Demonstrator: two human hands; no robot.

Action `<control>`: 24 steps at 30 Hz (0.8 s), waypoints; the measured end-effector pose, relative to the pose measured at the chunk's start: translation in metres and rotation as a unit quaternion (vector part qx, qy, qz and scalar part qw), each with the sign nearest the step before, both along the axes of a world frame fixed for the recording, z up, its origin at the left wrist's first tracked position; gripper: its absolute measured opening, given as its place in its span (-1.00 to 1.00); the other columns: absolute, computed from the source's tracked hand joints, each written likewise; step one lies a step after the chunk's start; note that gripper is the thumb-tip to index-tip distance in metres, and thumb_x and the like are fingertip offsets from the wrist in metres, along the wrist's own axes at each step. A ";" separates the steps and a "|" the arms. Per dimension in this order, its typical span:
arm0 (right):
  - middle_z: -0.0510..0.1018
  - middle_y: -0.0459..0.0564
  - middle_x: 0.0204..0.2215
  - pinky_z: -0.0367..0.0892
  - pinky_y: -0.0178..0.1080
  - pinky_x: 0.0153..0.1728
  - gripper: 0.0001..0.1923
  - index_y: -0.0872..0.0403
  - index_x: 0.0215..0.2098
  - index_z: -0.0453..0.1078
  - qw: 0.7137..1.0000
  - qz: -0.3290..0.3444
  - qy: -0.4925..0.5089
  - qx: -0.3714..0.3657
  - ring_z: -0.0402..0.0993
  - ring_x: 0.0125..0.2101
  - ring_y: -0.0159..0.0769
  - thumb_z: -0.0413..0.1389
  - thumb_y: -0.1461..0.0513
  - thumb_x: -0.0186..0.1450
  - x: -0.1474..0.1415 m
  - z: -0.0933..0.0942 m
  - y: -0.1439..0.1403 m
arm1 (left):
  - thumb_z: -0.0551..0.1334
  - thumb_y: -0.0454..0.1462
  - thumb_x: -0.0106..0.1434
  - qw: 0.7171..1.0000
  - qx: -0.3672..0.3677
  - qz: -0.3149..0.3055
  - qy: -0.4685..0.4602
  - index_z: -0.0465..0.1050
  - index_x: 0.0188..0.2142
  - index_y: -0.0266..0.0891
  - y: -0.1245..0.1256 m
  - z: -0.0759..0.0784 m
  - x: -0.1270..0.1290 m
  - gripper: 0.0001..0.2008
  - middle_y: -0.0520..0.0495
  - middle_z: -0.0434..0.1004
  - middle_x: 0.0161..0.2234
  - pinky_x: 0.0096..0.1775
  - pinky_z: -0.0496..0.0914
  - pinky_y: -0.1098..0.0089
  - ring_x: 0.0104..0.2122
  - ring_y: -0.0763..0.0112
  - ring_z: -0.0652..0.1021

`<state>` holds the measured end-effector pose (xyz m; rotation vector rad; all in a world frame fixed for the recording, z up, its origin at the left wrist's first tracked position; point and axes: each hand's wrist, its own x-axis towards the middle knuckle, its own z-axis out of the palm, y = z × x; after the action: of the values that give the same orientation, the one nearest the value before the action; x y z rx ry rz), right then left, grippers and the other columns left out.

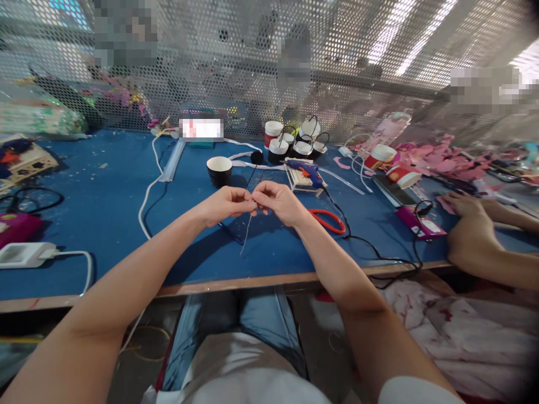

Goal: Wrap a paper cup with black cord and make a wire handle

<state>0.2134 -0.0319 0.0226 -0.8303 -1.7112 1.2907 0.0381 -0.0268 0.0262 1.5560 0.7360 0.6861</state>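
My left hand (227, 204) and my right hand (278, 202) meet fingertip to fingertip above the table, both closed in a pinch. Between them runs a thin wire (246, 235), whose pale, slightly kinked end dangles below the fingers. Above the fingers a thin dark stem leads up towards a round black piece (256, 157); the fingertips hide how stem and wire join. Just beyond my left hand stands a black paper cup (219, 173) with a white inside. A dark blue tool-like piece (231, 232) lies under the hands, partly covered.
A blue glue gun (306, 171) rests on a small wooden rack (301, 182), its black cord trailing right. Several handled cups (278, 148) stand behind. An orange-red ring (330, 222) lies beside my right wrist. Another person's hand (465, 205) is at the right. White cables cross the left.
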 end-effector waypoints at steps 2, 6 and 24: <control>0.38 -0.16 -0.62 0.14 -0.37 -0.62 -0.70 0.10 -0.47 0.28 0.998 -0.052 -0.026 0.037 0.21 -0.64 -0.51 0.16 0.04 0.12 -0.002 -0.001 0.000 | 0.28 -0.13 0.03 0.997 0.052 0.043 0.028 0.41 -0.47 -0.32 0.000 0.000 0.001 -0.75 0.03 0.38 -0.55 -0.56 0.06 0.52 -0.60 0.63 0.24; 0.31 -0.18 -0.61 0.10 -0.36 -0.59 -0.69 0.09 -0.55 0.25 0.983 -0.146 -0.064 0.093 0.15 -0.61 -0.51 0.17 0.05 0.11 -0.007 -0.002 -0.001 | 0.25 -0.15 0.05 0.974 0.166 0.115 0.102 0.38 -0.54 -0.32 -0.003 0.003 0.003 -0.75 0.06 0.30 -0.61 -0.54 0.10 0.50 -0.58 0.59 0.24; 0.40 -0.16 -0.63 0.19 -0.45 -0.67 -0.71 0.12 -0.47 0.28 0.996 -0.062 0.056 -0.025 0.25 -0.64 -0.56 0.17 0.06 0.13 -0.007 -0.002 -0.001 | 0.31 -0.19 0.00 0.999 -0.025 0.025 0.034 0.42 -0.40 -0.33 -0.005 0.015 -0.005 -0.77 0.10 0.24 -0.59 -0.62 -0.05 0.53 -0.65 0.69 0.11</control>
<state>0.2068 -0.0324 0.0202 -0.8630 -1.5213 1.2760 0.0335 -0.0319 0.0414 1.5257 0.8392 0.6509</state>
